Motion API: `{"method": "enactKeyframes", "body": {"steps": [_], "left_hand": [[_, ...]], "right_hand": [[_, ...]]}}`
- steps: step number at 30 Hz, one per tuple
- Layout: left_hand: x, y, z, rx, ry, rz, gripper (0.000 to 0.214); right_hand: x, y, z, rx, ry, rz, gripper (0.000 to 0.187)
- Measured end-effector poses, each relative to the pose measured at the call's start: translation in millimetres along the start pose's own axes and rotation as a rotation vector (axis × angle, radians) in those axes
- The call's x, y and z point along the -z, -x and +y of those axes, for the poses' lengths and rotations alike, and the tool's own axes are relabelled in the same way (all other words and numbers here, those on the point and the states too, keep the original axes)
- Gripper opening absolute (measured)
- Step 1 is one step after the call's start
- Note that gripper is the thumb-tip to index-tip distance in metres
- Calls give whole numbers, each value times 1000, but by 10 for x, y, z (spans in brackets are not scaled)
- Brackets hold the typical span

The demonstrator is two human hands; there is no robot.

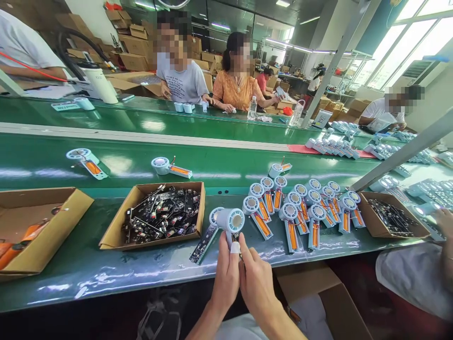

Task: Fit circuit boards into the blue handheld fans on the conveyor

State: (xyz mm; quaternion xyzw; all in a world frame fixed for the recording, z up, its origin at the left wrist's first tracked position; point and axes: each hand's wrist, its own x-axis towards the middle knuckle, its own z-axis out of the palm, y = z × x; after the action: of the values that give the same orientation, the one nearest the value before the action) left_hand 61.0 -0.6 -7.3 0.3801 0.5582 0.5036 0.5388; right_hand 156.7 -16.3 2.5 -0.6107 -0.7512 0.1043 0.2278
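Both hands hold up a pale blue handheld fan at the table's front edge, its round head facing me. My left hand is closed round the handle from the left, with a white covering on one fingertip. My right hand is closed against the handle from the right, by a small dark piece that looks like part of a circuit board. The fingers hide most of the handle. Just behind lies another fan with a black circuit board along its handle. Left of it stands a cardboard box of loose circuit boards.
Several fan units with orange batteries lie to the right, beside a second box of boards. A box with an orange tool stands left. Fans sit along the green conveyor. Co-workers sit across; another person's hand is at right.
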Motion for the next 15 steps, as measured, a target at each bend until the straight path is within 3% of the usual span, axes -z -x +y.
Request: {"method": "enactKeyframes", "body": {"steps": [4, 6, 11, 15], "left_hand": [[5, -44, -8, 49, 46, 6, 63], [25, -60, -12, 102, 71, -32, 62], [132, -122, 61, 197, 191, -205, 61], [330, -152, 231, 292, 349, -316, 49]], "right_hand": [[125, -26, -39, 54, 146, -215, 76], [163, -25, -38, 71, 198, -245, 78], [134, -3, 97, 58, 81, -94, 70], [76, 17, 257, 13, -22, -28, 70]]}}
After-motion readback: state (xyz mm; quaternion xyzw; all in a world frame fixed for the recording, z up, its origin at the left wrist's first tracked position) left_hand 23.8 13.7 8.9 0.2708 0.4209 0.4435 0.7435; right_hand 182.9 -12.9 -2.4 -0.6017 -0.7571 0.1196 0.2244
